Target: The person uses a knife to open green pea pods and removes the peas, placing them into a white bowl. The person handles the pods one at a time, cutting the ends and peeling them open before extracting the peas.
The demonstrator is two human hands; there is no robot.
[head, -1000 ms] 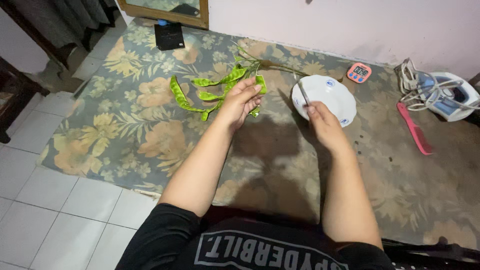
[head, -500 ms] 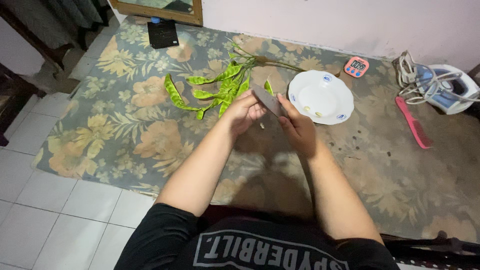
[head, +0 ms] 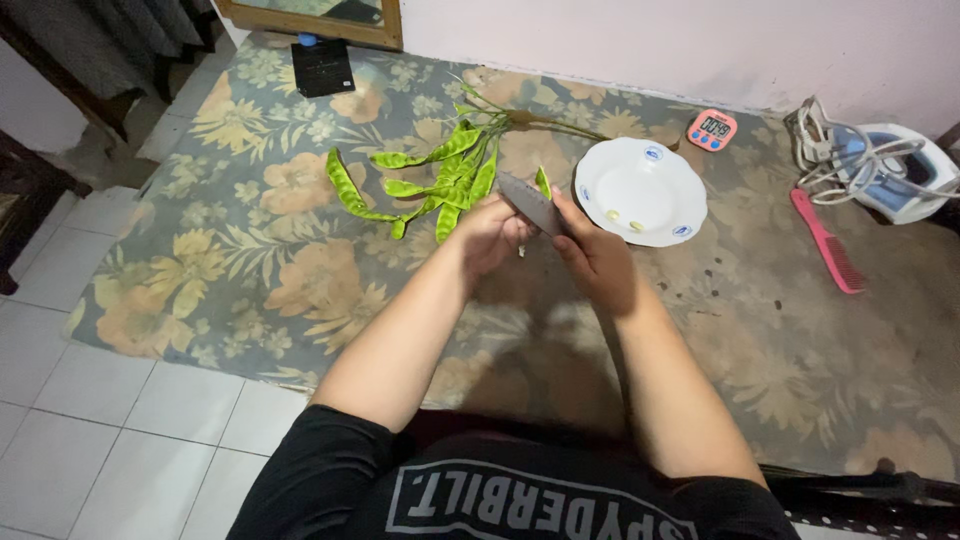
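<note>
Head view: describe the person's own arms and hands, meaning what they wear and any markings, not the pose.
Both arms are bare from above the elbow down. The left hand and right hand wear no gloves; no rings, watch or bracelets show. The only clothing in view is a black short-sleeved shirt with pale block lettering across the chest.
</note>
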